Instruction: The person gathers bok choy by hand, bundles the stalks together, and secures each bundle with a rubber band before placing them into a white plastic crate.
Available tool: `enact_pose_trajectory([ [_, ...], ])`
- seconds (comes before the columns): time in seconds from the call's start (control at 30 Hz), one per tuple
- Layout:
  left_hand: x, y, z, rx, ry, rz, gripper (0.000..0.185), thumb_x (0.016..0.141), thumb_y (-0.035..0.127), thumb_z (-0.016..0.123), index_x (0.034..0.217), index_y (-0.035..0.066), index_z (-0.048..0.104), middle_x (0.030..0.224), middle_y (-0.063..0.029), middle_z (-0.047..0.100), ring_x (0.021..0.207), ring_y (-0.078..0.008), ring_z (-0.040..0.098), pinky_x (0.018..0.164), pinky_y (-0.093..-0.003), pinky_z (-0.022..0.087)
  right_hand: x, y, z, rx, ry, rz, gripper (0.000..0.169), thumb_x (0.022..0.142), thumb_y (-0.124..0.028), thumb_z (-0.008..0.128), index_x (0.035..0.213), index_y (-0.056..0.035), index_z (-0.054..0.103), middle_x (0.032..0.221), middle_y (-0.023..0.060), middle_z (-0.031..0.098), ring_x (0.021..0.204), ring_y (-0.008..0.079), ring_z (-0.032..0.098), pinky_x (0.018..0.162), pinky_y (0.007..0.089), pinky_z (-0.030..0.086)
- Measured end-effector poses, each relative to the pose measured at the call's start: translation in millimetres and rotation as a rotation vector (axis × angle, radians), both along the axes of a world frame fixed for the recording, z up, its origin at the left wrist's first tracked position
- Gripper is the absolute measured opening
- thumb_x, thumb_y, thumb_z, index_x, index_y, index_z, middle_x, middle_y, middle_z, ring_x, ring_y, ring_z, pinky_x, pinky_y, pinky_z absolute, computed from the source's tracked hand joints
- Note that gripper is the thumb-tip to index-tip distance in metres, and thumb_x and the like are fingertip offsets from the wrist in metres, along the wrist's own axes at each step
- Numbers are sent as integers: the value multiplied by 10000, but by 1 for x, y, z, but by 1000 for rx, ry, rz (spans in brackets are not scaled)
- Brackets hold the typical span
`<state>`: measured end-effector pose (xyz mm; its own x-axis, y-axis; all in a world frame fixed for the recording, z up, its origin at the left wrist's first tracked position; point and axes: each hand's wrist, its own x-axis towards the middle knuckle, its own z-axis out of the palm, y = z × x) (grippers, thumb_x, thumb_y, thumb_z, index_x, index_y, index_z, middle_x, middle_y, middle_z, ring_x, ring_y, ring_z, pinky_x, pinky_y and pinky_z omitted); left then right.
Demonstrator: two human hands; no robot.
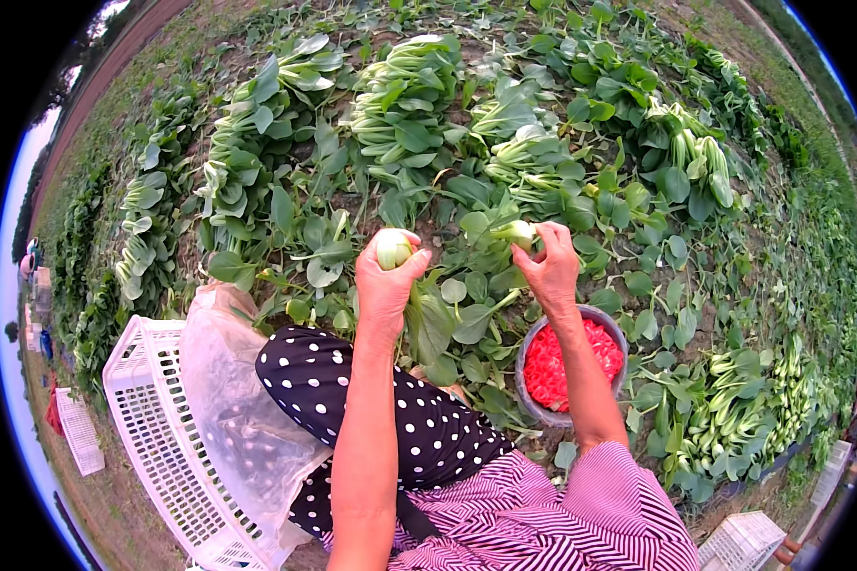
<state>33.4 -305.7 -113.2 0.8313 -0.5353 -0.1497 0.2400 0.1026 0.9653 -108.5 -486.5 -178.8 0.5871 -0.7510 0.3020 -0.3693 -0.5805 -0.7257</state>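
My left hand (389, 285) is closed around a pak choi (393, 251), its pale cut base pointing up past the thumb. Green leaves (428, 321) hang below that fist. To the right, my right hand (551, 265) pinches another pak choi (515, 233) by its pale base between thumb and fingers; its leaves point left. Under my right forearm stands a round grey bucket (521, 371) filled with small red items (557, 357), which look like rings or bands. Loose pak choi leaves (475, 321) cover the soil between the hands and the bucket.
A white perforated plastic crate (157, 428) with a clear plastic sheet (221, 385) stands at my left. Heaped rows of pak choi (407, 107) lie ahead, with another heap (728, 407) at the right. More white crates (743, 542) stand at the edges.
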Motion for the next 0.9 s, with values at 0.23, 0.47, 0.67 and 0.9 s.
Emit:
enact_pose_trajectory([
  [0.23, -15, -9, 15, -17, 26, -196, 307, 748, -17, 673, 1051, 14, 633, 805, -36, 648, 673, -85, 574, 647, -223, 487, -16, -21, 74, -37, -26, 70, 385, 726, -205, 736, 1067, -56, 638, 921, 95, 669, 578, 200, 601, 565, 288, 491],
  [0.47, -15, -5, 25, -112, 17, -191, 473, 734, -36, 592, 1206, -15, 568, 1062, -126, 668, 774, -91, 594, 741, -240, 506, -15, -20, 153, -386, -164, -107, 421, 699, -134, 752, 1104, -85, 644, 916, 65, 651, 547, 135, 565, 513, 255, 473],
  [0.67, -14, -5, 30, -211, 92, -242, 521, 725, -43, 595, 1242, 4, 560, 1198, -121, 619, 923, -107, 591, 853, -254, 479, -2, 23, 152, -362, 6, 293, 401, 704, -190, 737, 1079, -110, 621, 852, 75, 632, 636, 254, 642, 562, 338, 514],
  [0.9, -15, -3, 25, -118, 148, -310, 554, 715, 8, 607, 1264, -20, 538, 1102, -47, 620, 981, -118, 580, 900, -246, 444, 30, 52, 93, -163, -7, 398, 390, 760, -211, 698, 1094, -46, 587, 814, 112, 587, 671, 312, 614, 581, 385, 496],
])
